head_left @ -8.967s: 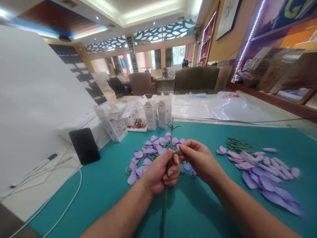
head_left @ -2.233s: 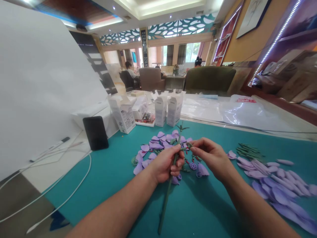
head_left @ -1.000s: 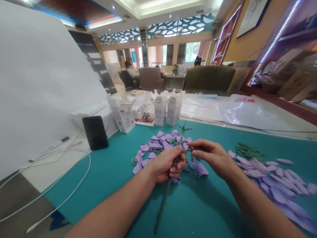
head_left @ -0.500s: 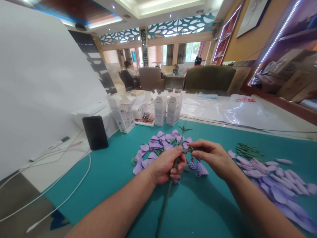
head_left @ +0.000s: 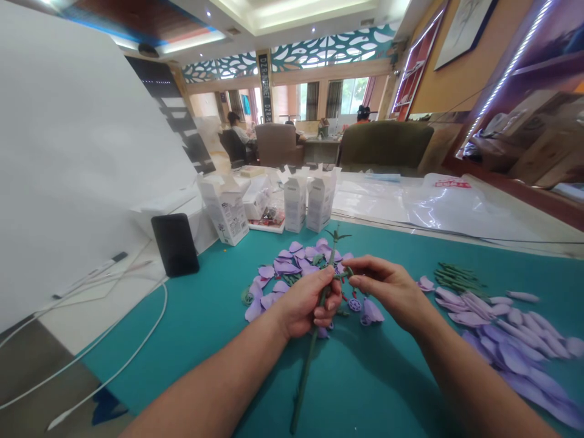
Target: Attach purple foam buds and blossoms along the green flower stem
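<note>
My left hand (head_left: 311, 303) is closed round a long green stem (head_left: 306, 371), which leans with its leafy tip above the fist and its lower end towards me. My right hand (head_left: 387, 285) pinches a small green piece (head_left: 347, 273) at the side of the stem, between thumb and forefinger. Behind and beneath the hands, purple petals (head_left: 287, 266) lie in a loose ring on the green mat. A purple wheel-like part (head_left: 354, 305) and a purple blossom (head_left: 373, 311) lie just below my right fingertips.
On the right are green sticks (head_left: 458, 277), pale purple pieces (head_left: 524, 325) and larger petals (head_left: 515, 359). White boxes (head_left: 295, 201) and a dark tablet (head_left: 176, 244) stand behind the mat (head_left: 219, 365). A white cable (head_left: 137, 350) curves at left. People sit far back.
The stem has tilted slightly, its tip a little to the left and its lower end a little to the right. My right fingertips have shifted slightly left with the small green piece.
</note>
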{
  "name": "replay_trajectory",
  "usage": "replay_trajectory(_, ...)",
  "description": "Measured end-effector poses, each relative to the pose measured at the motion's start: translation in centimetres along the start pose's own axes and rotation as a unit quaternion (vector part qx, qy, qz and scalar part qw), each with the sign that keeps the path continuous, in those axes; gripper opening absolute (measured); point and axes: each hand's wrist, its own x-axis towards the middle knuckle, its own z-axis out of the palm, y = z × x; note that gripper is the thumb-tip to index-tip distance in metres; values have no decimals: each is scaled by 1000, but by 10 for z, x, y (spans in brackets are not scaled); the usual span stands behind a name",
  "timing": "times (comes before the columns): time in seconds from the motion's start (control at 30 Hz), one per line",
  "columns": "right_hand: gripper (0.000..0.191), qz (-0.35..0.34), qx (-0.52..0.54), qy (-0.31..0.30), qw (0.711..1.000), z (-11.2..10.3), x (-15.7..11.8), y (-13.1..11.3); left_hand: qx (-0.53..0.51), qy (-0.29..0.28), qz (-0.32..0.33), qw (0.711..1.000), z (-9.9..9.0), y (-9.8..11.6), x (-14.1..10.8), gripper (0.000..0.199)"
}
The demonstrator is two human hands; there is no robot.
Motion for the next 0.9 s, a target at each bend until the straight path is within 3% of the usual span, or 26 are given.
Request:
replay_trajectory(0.4, 32, 11, 14, -8, 1000, 2, 0, 3, 0, 39, -13, 999, 3, 2, 1, 37)
replay_trajectory(0.9, 36, 17, 12, -15, 1000, 4, -1, 2, 0, 44, -12, 999, 2, 2, 1, 39)
